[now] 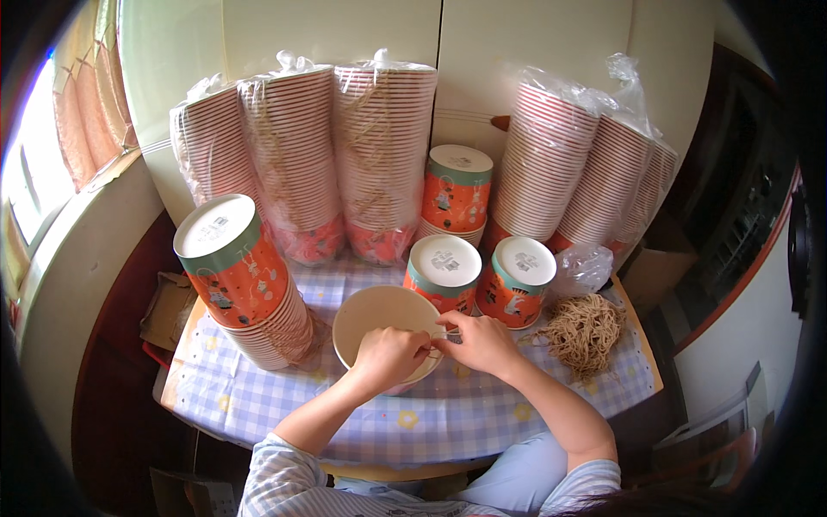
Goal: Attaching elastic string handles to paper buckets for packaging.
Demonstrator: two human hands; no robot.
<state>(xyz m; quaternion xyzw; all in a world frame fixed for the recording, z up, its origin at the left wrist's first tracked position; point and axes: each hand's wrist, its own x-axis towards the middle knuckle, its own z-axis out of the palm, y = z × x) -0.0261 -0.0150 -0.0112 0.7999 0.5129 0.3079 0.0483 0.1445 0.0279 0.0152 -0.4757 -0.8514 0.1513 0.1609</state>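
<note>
An open paper bucket point(372, 314) with a cream inside stands mouth up near the middle of the table. Over its right rim, my left hand point(392, 353) is closed in a pinch, knuckles up, covering part of the mouth. My right hand point(479, 341) meets it from outside the rim, thumb and forefinger pressed together. A thin tan cord point(437, 334) shows between the fingertips of both hands; its ends are partly hidden. Off to the right lies a tangled heap of similar tan cord point(587, 334).
Upside-down orange and green buckets point(445, 274) stand just beyond my hands. A tilted bucket stack point(250, 284) is at the left. Tall plastic-wrapped stacks point(383, 155) line the back, with a crumpled clear bag point(584, 269) near the cord heap. A checked cloth point(258, 414) covers the table.
</note>
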